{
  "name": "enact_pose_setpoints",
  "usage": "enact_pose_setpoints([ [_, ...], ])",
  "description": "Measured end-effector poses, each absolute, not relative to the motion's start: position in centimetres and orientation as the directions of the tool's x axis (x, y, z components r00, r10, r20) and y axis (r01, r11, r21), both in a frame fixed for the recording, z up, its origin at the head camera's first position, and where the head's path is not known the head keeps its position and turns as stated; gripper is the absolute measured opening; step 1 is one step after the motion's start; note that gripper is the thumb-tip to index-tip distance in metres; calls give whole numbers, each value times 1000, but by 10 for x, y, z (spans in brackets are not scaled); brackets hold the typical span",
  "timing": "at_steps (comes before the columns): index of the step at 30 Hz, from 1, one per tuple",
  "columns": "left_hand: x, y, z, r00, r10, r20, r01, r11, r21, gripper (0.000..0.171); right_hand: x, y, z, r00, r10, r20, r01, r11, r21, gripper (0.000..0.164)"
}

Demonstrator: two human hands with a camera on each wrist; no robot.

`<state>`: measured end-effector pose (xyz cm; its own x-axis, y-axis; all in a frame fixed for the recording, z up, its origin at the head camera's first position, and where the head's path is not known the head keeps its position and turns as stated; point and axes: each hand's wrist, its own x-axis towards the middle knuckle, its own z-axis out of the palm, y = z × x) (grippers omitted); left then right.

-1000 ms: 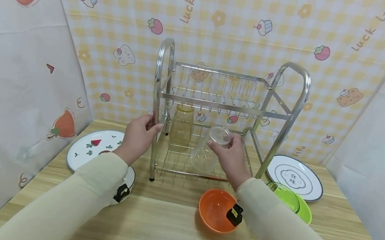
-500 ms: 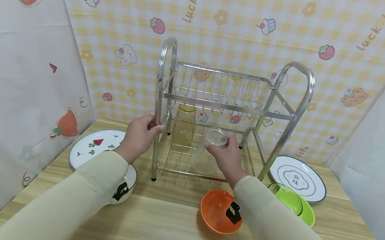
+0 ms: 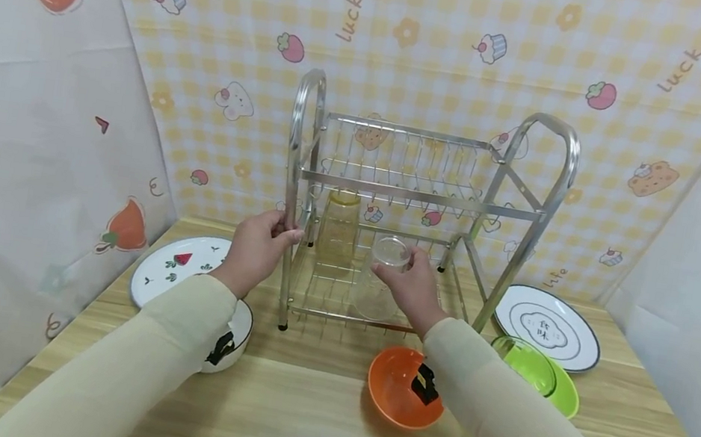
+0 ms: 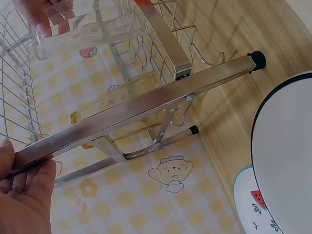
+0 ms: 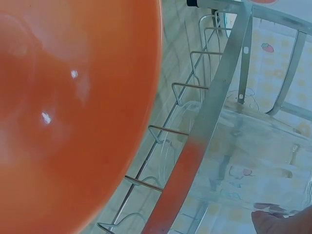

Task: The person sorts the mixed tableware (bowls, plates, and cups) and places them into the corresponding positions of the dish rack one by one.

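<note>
In the head view, my left hand [image 3: 256, 251] grips the left front post of a two-tier metal dish rack [image 3: 421, 197], thumb in front. The left wrist view shows those fingers [image 4: 41, 183] wrapped about the post. My right hand [image 3: 413, 288] holds a clear glass [image 3: 377, 299] near its upturned base, thumb and fingers on either side. The glass is upside down, nearly upright, its mouth at the front of the lower shelf. In the right wrist view the clear glass [image 5: 253, 151] lies behind the rack's front bar. A yellow glass [image 3: 337, 235] stands inverted behind, to the left.
An orange bowl [image 3: 394, 399] sits before the rack, under my right wrist. Green bowls [image 3: 562, 394] and a white oval plate [image 3: 577, 339] lie at right. At left are a watermelon-patterned plate [image 3: 155, 272] and a white bowl [image 3: 240, 338], partly hidden by my sleeve.
My right hand has brought the clear glass from a lean to nearly upright, its base shifting left relative to the rack. The left hand keeps its grip on the post.
</note>
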<state>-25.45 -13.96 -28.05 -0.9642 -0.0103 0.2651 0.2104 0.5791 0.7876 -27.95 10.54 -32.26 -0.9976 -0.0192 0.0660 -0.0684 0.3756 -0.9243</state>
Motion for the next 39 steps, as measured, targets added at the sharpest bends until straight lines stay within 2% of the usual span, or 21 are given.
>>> enact_pose_setpoints([
  [15,-255,-138,-281,-963,-6,268,215,582,784,21,-283,107,-323,-997,-42,64,-76,419,-905,71],
  [25,-254,-138,-282,-960,-13,279,219,585,781,20,-281,113,-322,-997,-65,33,-60,476,-877,82],
  [32,-256,-139,-282,-955,-9,297,237,579,780,19,-282,114,-323,-998,-52,22,-45,521,-852,72],
  [39,-254,-140,-284,-947,0,320,261,581,771,18,-286,112,-325,-999,-40,13,-32,533,-846,69],
])
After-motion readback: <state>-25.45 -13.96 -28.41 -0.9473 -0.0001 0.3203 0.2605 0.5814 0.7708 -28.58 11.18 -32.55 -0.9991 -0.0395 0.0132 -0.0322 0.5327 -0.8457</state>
